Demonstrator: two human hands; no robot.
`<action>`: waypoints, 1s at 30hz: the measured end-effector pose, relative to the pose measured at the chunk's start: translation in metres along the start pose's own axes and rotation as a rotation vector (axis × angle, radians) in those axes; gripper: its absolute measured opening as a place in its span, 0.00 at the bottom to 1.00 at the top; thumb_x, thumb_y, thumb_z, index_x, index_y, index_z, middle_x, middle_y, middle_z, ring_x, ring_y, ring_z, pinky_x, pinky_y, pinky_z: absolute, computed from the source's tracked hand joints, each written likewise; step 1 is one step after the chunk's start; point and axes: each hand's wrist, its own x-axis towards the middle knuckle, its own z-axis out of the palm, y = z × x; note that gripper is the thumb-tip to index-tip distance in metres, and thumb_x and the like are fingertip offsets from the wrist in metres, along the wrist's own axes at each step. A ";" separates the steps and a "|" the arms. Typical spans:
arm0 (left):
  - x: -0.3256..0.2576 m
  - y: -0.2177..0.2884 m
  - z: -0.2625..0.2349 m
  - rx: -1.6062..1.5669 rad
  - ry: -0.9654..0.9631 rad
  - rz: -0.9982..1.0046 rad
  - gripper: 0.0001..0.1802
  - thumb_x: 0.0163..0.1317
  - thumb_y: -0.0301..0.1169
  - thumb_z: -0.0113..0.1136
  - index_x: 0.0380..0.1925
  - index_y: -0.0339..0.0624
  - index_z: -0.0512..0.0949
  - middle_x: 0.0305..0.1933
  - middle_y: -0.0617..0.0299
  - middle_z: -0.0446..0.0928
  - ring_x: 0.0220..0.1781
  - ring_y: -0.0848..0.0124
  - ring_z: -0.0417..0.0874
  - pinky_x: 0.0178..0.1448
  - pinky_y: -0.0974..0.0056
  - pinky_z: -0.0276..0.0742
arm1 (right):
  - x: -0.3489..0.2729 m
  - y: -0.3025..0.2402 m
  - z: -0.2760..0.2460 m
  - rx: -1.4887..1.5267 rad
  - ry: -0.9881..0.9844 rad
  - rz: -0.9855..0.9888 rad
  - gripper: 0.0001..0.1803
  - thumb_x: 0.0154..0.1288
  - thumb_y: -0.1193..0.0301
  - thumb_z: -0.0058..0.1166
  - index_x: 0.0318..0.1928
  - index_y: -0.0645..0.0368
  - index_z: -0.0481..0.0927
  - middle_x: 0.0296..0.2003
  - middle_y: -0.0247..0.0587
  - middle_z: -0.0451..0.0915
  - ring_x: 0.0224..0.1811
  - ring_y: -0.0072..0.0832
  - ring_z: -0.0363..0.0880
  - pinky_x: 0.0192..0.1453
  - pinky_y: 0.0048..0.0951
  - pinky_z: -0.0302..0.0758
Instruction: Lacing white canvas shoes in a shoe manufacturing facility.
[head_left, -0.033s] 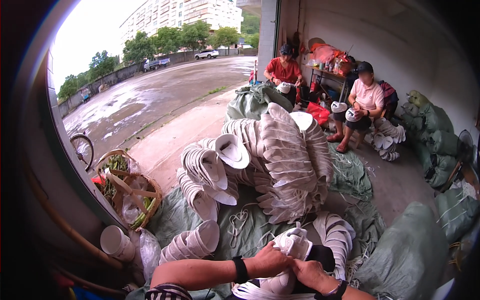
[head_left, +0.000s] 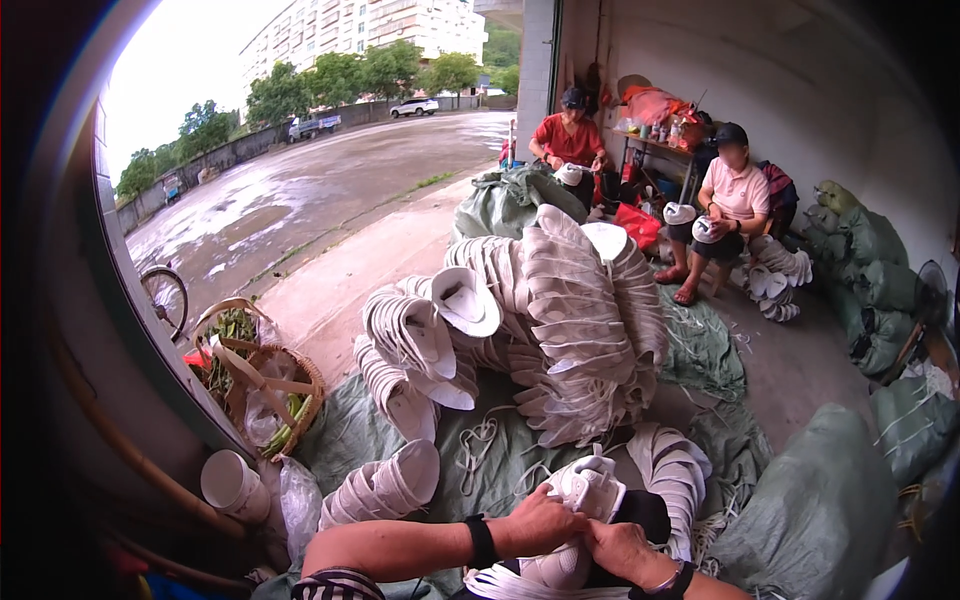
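Observation:
A white shoe upper (head_left: 588, 484) stands in my lap with its toe toward me. My left hand (head_left: 538, 524) closes on its left side, the fingertips by the lacing edge. From the right, my right hand (head_left: 622, 552) pinches at the middle of the upper, its fingertips touching those of my left hand. Whether a lace is between the fingers is hidden. White laces (head_left: 500, 582) lie in a bundle across my lap, below the upper. Beside my right hand runs a nested row of white uppers (head_left: 672, 470).
Stacked white uppers (head_left: 575, 310) fill the green sheet ahead; a shorter stack (head_left: 385, 487) lies left. Wicker baskets (head_left: 310, 390) and a white bucket (head_left: 232, 482) stand at left, a green sack (head_left: 825, 500) at right. Two seated people (head_left: 735, 190) handle uppers beyond.

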 end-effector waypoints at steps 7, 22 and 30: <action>-0.001 -0.016 0.025 -0.121 0.394 0.235 0.07 0.56 0.37 0.57 0.29 0.49 0.73 0.28 0.63 0.74 0.39 0.63 0.74 0.56 0.56 0.63 | 0.026 0.006 -0.022 0.577 -0.426 0.276 0.08 0.63 0.68 0.51 0.39 0.58 0.75 0.17 0.41 0.76 0.14 0.27 0.75 0.18 0.28 0.71; 0.040 0.008 0.023 -0.718 0.802 -0.099 0.10 0.64 0.36 0.55 0.35 0.42 0.79 0.27 0.55 0.75 0.31 0.62 0.76 0.38 0.61 0.72 | 0.040 0.007 -0.083 0.707 0.138 0.135 0.09 0.68 0.69 0.47 0.34 0.62 0.73 0.19 0.30 0.74 0.17 0.14 0.68 0.23 0.17 0.65; 0.042 0.020 0.023 -0.857 0.704 -0.257 0.14 0.64 0.41 0.52 0.37 0.44 0.79 0.34 0.54 0.77 0.37 0.56 0.75 0.43 0.57 0.70 | 0.031 0.013 -0.036 1.126 0.115 0.142 0.20 0.73 0.60 0.39 0.47 0.65 0.76 0.36 0.35 0.79 0.37 0.17 0.76 0.40 0.19 0.73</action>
